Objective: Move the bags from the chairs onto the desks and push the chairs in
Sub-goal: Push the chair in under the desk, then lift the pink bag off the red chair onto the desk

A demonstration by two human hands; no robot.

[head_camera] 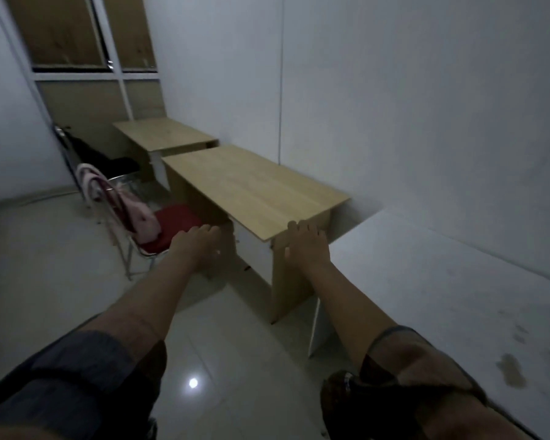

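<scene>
Pink bag (142,222) on red chair (175,225), just beyond left hand (194,246) fingers; both hands spread, empty; right hand (305,246).

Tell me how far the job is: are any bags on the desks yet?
Nothing looks done: both wooden desks are bare. The pink bag sits on the red chair, a dark bag on the far chair. Both hands reach forward, empty. Both chairs are left to push in.
</scene>
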